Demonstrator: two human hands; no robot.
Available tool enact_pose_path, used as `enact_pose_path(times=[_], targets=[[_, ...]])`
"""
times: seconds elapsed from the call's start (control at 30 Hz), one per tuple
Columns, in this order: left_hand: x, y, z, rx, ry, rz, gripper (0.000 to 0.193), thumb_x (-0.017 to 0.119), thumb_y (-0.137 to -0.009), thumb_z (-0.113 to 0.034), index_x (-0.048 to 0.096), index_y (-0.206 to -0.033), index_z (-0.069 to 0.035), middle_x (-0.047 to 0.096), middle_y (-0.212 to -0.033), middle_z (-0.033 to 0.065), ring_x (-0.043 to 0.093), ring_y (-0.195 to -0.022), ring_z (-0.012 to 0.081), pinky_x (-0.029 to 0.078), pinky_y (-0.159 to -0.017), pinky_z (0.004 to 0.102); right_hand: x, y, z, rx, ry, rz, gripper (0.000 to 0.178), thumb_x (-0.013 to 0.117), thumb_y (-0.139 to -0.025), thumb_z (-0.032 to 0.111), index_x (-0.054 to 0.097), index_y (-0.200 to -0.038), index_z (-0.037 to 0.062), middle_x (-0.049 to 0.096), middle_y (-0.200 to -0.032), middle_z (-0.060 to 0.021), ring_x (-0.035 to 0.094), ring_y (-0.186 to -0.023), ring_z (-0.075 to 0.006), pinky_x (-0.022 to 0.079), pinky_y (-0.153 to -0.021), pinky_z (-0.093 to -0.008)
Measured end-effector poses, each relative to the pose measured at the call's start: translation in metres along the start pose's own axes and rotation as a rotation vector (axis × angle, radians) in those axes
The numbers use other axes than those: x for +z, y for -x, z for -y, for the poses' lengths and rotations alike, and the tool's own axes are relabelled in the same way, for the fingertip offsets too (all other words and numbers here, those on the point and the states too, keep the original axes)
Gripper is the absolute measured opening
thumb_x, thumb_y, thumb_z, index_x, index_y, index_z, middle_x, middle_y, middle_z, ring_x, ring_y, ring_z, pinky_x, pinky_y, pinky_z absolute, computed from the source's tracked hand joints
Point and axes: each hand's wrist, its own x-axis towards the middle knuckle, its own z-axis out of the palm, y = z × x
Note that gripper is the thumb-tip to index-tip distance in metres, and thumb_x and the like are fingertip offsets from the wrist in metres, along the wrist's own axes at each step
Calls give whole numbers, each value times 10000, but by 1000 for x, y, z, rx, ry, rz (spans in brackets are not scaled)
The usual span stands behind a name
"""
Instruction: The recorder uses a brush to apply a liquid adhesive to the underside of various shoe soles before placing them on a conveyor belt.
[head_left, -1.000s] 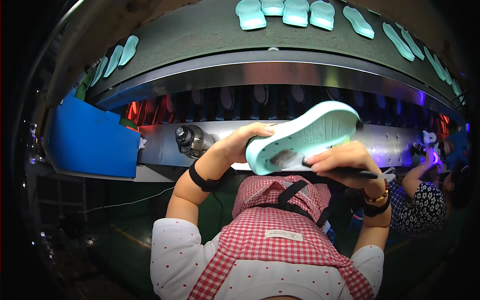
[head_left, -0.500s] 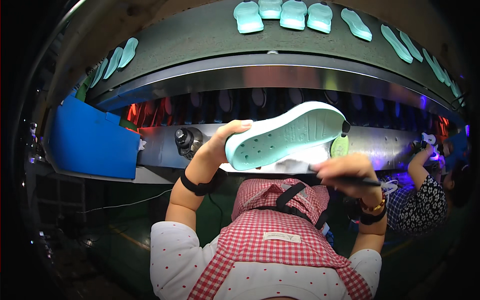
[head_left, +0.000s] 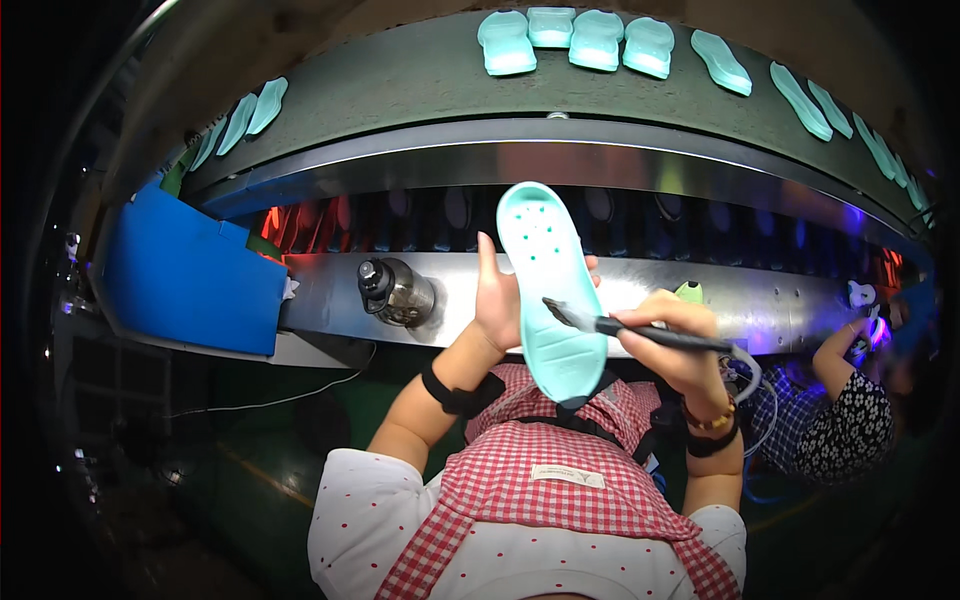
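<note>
A mint-green shoe sole (head_left: 560, 350) stands nearly lengthwise before me, its hole-dotted end at the far side. My left hand (head_left: 497, 308) supports it from below, the thumb up along the left edge and fingertips showing at the right edge. In my right hand (head_left: 682, 350) is a brush (head_left: 660, 334) with a dark handle and a pale hose at its back end. The dark bristles lie over the middle of the sole and seem to touch it. A dark bit sticks out at the sole's near end.
Beyond the metal bench (head_left: 455, 275) runs a dark conveyor belt (head_left: 400, 95) with several mint soles (head_left: 597, 42). A dark-capped bottle (head_left: 396, 293) stands left of my hands, near a blue panel (head_left: 195, 270). A yellow-green piece (head_left: 690, 291) lies behind my right hand. Another person (head_left: 835, 390) works at right.
The sole has turned from slanting sideways to nearly lengthwise, its holed end now far. My left hand has shifted right and beneath it. The brush has come onto the sole. Belt soles have shifted slightly.
</note>
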Motion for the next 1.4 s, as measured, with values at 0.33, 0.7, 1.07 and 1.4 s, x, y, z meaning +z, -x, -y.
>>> enact_pose_path(times=[0.33,0.7,1.07,1.4], targets=[[-10,-4,4,284,-80,-310,836,203,-757,-741,433,-1199,-70,549,-1082,172,539,-990,310,428,-879,449,29,-6,-14,-333,275,81,223,683,-615,32,615,-825,65,606,-690,-72,577,-623,-221,448,-584,-298],[12,-9,4,271,-100,-42,932,221,-720,-777,361,-1248,-21,516,-1049,152,507,-966,280,392,-894,453,9,-35,2,-165,-18,13,209,667,-660,4,658,-864,49,651,-806,-96,617,-696,-188,470,-617,-261],[12,-19,-22,505,-173,-87,909,209,-732,-766,369,-1235,-25,519,-1039,142,510,-972,288,376,-920,472,5,-24,0,-118,-102,231,194,683,-662,-8,654,-851,31,652,-838,-104,627,-763,-202,480,-681,-272],[21,-22,-37,521,-290,-78,878,309,-709,-758,376,-1228,-53,522,-1066,152,528,-983,295,380,-941,475,-6,-19,-7,-57,-247,310,210,685,-654,-26,649,-858,7,651,-881,-119,585,-867,-198,444,-799,-305]])
